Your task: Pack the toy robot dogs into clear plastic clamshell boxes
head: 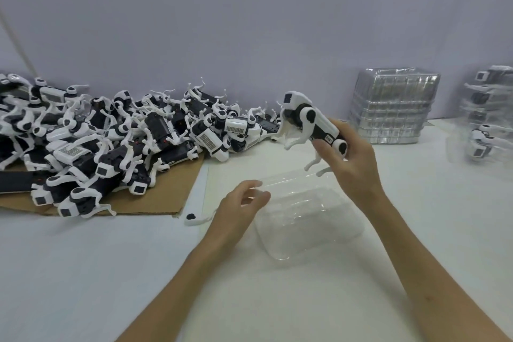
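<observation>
Now toy dog (pixel 313 122) gripped by right hand (pixel 352 164), clamshell box (pixel 308 219) near slack left hand (pixel 238 208).

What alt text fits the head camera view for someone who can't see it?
A person's right hand holds a toy robot dog above a clear clamshell box on a white table, the left hand at the box's edge. A pile of toy dogs lies left; stacked empty boxes stand behind.

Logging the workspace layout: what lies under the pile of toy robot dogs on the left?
A flat brown cardboard sheet lies under the pile of toy robot dogs. Only its near edge and right corner show; the rest, and anything else beneath, is covered.
</observation>
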`<state>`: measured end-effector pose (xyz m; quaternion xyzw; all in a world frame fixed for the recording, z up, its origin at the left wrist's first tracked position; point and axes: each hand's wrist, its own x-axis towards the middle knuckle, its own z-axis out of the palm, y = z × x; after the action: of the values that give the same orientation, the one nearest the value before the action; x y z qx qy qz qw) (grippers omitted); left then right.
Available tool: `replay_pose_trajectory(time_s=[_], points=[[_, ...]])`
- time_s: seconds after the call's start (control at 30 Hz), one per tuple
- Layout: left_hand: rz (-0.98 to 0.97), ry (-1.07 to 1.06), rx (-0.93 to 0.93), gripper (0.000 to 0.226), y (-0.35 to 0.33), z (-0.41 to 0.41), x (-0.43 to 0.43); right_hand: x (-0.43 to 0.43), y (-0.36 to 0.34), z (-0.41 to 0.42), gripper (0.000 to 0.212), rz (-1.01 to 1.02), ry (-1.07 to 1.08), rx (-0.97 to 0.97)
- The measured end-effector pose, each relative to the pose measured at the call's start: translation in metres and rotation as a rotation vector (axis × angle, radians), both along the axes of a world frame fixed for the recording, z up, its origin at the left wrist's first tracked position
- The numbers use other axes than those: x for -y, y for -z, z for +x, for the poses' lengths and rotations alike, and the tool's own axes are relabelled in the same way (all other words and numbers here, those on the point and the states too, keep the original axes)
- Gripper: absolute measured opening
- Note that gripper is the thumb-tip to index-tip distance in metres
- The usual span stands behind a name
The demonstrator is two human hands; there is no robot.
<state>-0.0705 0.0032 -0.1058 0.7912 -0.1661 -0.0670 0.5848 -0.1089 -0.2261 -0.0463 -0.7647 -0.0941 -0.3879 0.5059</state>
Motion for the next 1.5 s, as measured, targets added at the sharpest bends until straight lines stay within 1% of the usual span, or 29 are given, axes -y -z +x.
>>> replay_pose_trajectory(time_s=[0.07,0.17,0.2,0.3,0.37,0.47,0.53,0.77,0.9,0.97,1.07,1.17,1.23,1.3,1.37,1.4,1.43,1.5], points=[[-0.045,-0.045,0.036,0.04,-0.003,0.0,0.0,0.004,-0.003,-0.001,0.026,0.017,-0.037,-0.017],[-0.144,-0.137,0.092,0.016,-0.008,0.002,-0.002,0.017,-0.01,-0.005,0.023,0.08,-0.11,-0.039],[-0.176,-0.157,0.107,0.016,-0.009,0.002,-0.003,0.022,-0.011,-0.006,0.023,0.099,-0.115,-0.05],[-0.257,-0.202,0.129,0.022,-0.012,0.004,-0.005,0.025,-0.01,-0.008,0.03,0.099,-0.102,-0.091],[-0.284,-0.216,0.166,0.029,-0.012,0.003,-0.005,0.017,-0.007,-0.008,0.032,0.073,-0.141,-0.111],[-0.267,-0.221,0.216,0.026,-0.01,0.004,-0.005,-0.001,-0.005,-0.009,0.031,0.021,-0.225,-0.139],[-0.247,-0.217,0.235,0.022,-0.009,0.006,-0.005,-0.01,-0.001,-0.009,0.033,-0.045,-0.24,-0.173],[-0.234,-0.228,0.243,0.031,-0.007,0.01,-0.004,-0.016,0.01,-0.007,0.038,-0.161,-0.111,-0.21],[-0.229,-0.231,0.215,0.03,-0.009,0.007,-0.005,-0.013,0.012,-0.004,0.032,-0.174,-0.094,-0.259],[-0.21,-0.204,0.184,0.039,-0.011,0.005,-0.005,-0.015,0.014,-0.003,0.028,-0.159,-0.095,-0.274],[-0.198,-0.186,0.175,0.034,-0.008,0.007,-0.005,-0.015,0.017,-0.001,0.025,-0.172,-0.103,-0.298],[-0.18,-0.175,0.192,0.025,-0.004,0.01,-0.005,-0.009,0.02,0.001,0.022,-0.207,-0.112,-0.407],[-0.147,-0.164,0.166,0.024,-0.002,0.012,-0.008,-0.008,0.021,0.002,0.022,-0.241,-0.081,-0.452],[-0.113,-0.134,0.106,0.027,-0.003,0.016,-0.012,-0.012,0.023,0.002,0.023,-0.293,-0.021,-0.429],[-0.095,-0.125,0.068,0.025,-0.003,0.019,-0.014,-0.015,0.024,0.004,0.028,-0.431,0.075,-0.385],[-0.097,-0.144,0.073,0.024,-0.004,0.019,-0.015,-0.015,0.024,0.004,0.03,-0.485,0.109,-0.377],[-0.103,-0.176,0.106,0.027,-0.006,0.018,-0.015,-0.013,0.024,0.005,0.03,-0.491,0.11,-0.393],[-0.139,-0.199,0.216,0.033,-0.008,0.014,-0.015,-0.008,0.023,0.004,0.027,-0.422,0.046,-0.467]])
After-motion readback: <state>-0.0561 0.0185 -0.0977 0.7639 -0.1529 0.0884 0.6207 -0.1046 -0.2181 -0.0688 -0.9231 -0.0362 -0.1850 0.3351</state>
